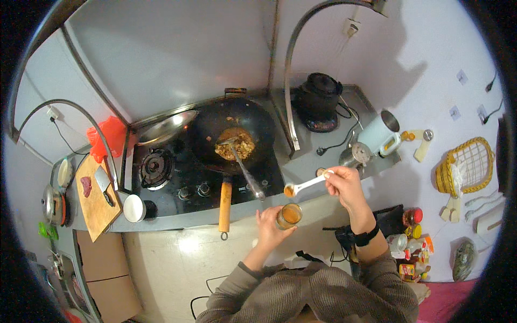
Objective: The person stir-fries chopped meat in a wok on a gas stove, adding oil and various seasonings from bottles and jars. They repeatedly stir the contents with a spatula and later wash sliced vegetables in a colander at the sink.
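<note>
In my left hand (268,228) is a small glass jar (289,215) with orange-brown powder inside. My right hand (344,185) grips the handle end of a white spoon (310,184), whose bowl carries a heap of the same-coloured powder (289,190). The spoon is above and apart from the jar, near the counter's front edge. On the gas stove, left of both hands, sits a black wok (258,121) with browned, chopped food (241,146) at its bottom. A metal spatula (247,173) leans in the wok, its handle over the front rim.
The wok's wooden handle (225,206) juts past the counter edge. A cleaver (102,179) and raw meat (86,186) lie on a wooden board (97,218), near a white bowl (134,208). At right stand an electric kettle (373,131), a metal canister (355,155) and a black pot (317,97).
</note>
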